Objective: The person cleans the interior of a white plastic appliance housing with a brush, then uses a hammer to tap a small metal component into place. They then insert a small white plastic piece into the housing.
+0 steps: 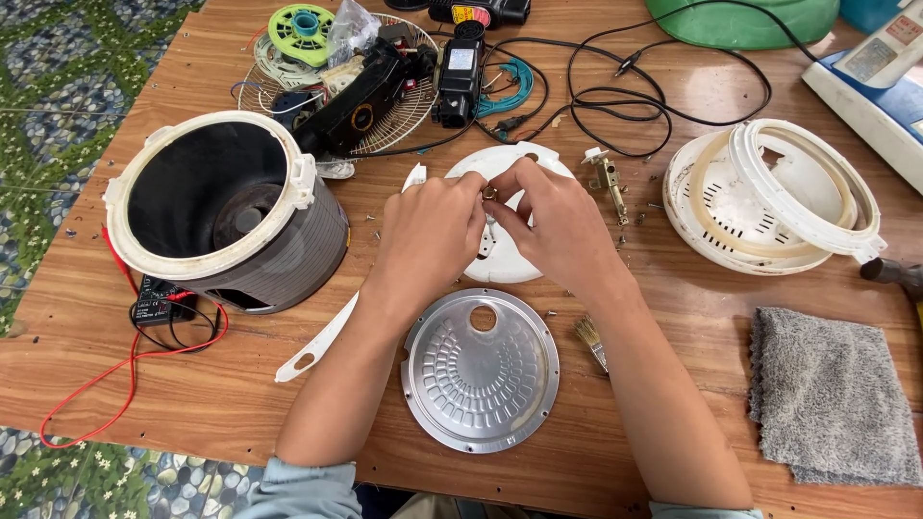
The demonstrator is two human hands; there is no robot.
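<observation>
Both hands (490,226) together, pinching small metal part (489,193) above round white plastic disc (500,264).

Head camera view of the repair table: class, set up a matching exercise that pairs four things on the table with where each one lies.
Things:
1. Grey cloth
2. Round metal plate
3. Cooker body
4. Small brush

Places:
A. On its side at the left of the table
B. Near edge, between the person's forearms
C. Far right, near the table's front edge
D. Just right of the metal plate

Pairs: 1-C, 2-B, 3-A, 4-D
</observation>
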